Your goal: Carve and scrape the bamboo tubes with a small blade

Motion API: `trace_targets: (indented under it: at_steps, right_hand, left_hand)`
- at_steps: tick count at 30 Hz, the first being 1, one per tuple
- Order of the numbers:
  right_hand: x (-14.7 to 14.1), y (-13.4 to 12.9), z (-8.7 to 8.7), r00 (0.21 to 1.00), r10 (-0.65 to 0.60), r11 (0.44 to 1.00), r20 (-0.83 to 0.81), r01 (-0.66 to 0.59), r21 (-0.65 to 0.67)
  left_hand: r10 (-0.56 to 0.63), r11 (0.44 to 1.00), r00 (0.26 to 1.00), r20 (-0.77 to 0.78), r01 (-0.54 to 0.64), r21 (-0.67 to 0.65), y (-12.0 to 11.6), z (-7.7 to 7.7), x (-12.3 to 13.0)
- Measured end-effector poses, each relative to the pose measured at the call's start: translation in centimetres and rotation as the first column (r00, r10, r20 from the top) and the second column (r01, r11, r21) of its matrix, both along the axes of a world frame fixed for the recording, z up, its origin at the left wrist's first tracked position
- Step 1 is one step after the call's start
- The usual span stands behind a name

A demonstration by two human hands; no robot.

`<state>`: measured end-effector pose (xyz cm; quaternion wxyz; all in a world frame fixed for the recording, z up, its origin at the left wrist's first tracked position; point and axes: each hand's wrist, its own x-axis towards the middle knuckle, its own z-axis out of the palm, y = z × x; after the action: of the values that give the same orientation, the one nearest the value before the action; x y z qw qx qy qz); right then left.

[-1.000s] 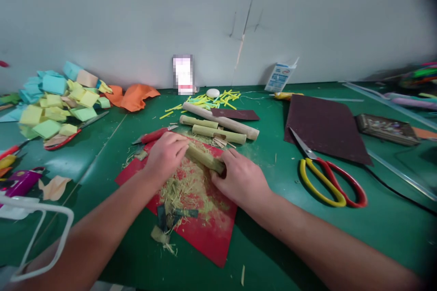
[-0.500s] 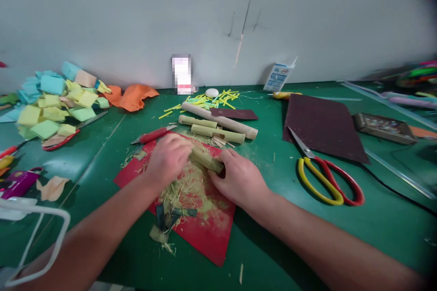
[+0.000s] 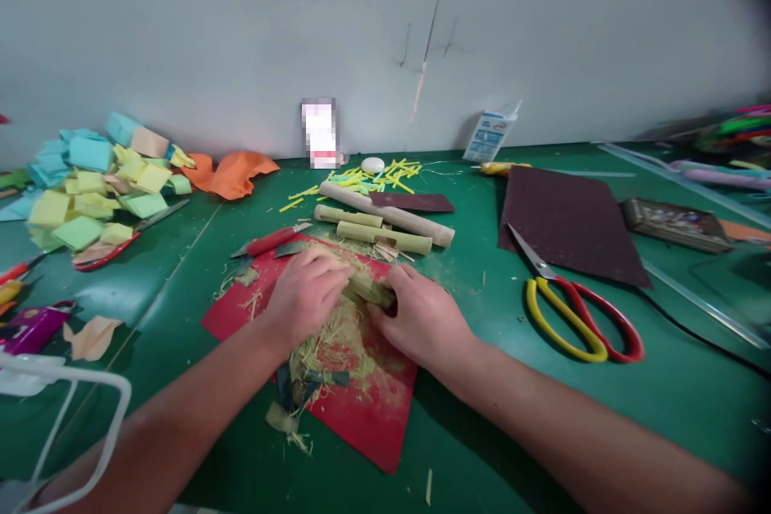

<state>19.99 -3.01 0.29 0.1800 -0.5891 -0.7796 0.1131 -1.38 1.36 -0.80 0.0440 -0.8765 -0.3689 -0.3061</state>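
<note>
A short greenish bamboo piece point(image 3: 369, 289) lies slantwise between my hands, just above a red sheet point(image 3: 377, 434). My right hand point(image 3: 422, 313) grips its right end, thumb below and fingers over the top. Curled fingers of my left hand point(image 3: 313, 289) close over the left end; whether anything else is under them is hidden. A dark narrow strip point(image 3: 291, 249) shows by the left knuckles. Pale shavings and dust point(image 3: 337, 337) cover the sheet's middle. Behind the hands lie a notched bamboo tube point(image 3: 385, 238), another bamboo tube point(image 3: 346, 215) and a longer pale stick point(image 3: 415, 223).
A red-handled knife point(image 3: 271, 241) lies behind my left hand. Scissors point(image 3: 566, 321) and dark sandpaper point(image 3: 566, 225) are at right, beside a metal tin point(image 3: 678, 225). Folded paper pieces point(image 3: 90, 193) pile up at left. A phone point(image 3: 320, 132) leans on the wall point(image 3: 241, 32).
My left hand has slid right and slightly nearer along the bamboo piece, uncovering the dark strip behind it. The right hand keeps its grip almost in place.
</note>
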Motion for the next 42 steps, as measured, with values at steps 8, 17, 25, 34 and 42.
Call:
trace_targets:
  at_steps: [8, 17, 25, 34, 42]
  right_hand:
    - [0.1, 0.1, -0.1, 0.999, 0.01, 1.0, -0.034, -0.01, -0.011]
    - [0.1, 0.0, -0.1, 1.0, 0.003, 1.0, -0.029, -0.003, -0.009]
    - [0.1, -0.1, 0.2, 1.0, 0.012, 1.0, -0.008, -0.012, 0.011]
    - [0.1, -0.1, 0.1, 1.0, 0.015, 1.0, -0.009, -0.015, 0.012]
    - [0.1, -0.2, 0.0, 1.0, 0.019, 0.999, 0.021, -0.02, 0.044]
  left_hand:
    - [-0.014, 1.0, 1.0, 0.018, 0.015, -0.006, -1.0, 0.2, 1.2]
    - [0.024, 1.0, 0.999, 0.034, -0.024, 0.015, 0.4, 0.3, -0.5]
    - [0.054, 0.999, 0.998, 0.03, -0.055, 0.003, -0.1, 0.3, 0.1]
    - [0.057, 0.998, 0.998, 0.023, -0.057, -0.008, -0.1, 0.3, -0.2]
    - [0.051, 0.997, 0.999, -0.009, -0.05, 0.049, 0.1, 0.2, -0.4]
